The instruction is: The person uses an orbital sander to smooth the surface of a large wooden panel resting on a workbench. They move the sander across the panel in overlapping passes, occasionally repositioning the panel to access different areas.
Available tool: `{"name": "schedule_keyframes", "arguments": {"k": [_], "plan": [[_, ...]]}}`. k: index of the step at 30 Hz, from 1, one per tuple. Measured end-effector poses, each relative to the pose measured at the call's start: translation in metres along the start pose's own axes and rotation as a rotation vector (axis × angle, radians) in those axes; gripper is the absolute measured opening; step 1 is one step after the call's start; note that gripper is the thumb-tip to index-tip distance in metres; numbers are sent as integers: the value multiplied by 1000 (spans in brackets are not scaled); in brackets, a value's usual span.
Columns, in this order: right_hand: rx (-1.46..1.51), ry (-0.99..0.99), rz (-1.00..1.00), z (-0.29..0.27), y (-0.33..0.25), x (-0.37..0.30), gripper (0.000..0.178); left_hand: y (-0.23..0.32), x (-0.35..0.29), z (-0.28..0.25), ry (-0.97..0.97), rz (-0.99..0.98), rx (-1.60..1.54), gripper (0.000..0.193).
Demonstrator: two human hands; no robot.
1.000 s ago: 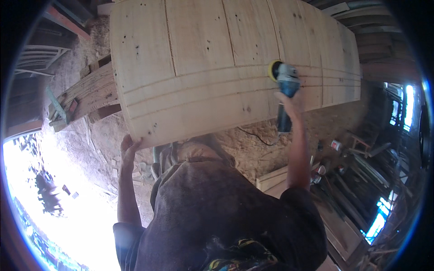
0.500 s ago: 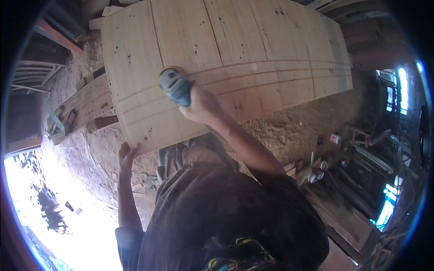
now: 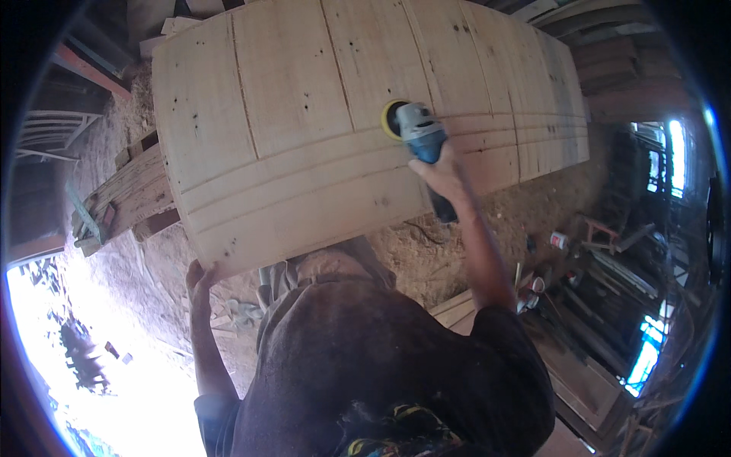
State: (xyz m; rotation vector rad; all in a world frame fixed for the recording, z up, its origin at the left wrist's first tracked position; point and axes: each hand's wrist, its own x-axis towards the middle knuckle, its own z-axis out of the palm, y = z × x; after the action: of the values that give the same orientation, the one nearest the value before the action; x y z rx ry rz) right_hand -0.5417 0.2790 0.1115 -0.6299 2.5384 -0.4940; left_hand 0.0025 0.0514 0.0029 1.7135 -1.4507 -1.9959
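Observation:
My right hand [image 3: 444, 174] is wrapped round the body of an angle grinder [image 3: 422, 135], grey at the head and blue behind, fitted with a yellow-rimmed round sanding pad [image 3: 393, 119]. The pad rests against a large pale wooden panel [image 3: 297, 175], just above its grooved lines and near the middle of its length. At the panel's near left corner my left hand [image 3: 199, 275] grips the edge, thumb side uppermost; the fingers underneath are hidden. Straight grooves cross the panel's width, and several curved ones run along its near side.
Rough timber beams [image 3: 129, 190] jut out beneath the panel on the left. Sawdust [image 3: 434, 247] covers the ground. To the right lie stacked boards [image 3: 586, 381], a white tub [image 3: 559, 241] and loose wood scraps. Bright daylight falls in at the lower left.
My right hand has carried the angle grinder rightward along the panel, from its left part to about the middle. My left hand stays at the corner; the whole view has shifted slightly.

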Motion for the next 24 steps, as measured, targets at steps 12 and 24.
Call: {"name": "schedule_keyframes", "arguments": {"k": [12, 24], "plan": [[238, 80, 160, -62, 82, 13, 37, 0, 17, -12, 39, 136, 238, 57], [59, -18, -89, 4, 18, -14, 51, 82, 74, 186, 540, 616, 1123, 83]]}}
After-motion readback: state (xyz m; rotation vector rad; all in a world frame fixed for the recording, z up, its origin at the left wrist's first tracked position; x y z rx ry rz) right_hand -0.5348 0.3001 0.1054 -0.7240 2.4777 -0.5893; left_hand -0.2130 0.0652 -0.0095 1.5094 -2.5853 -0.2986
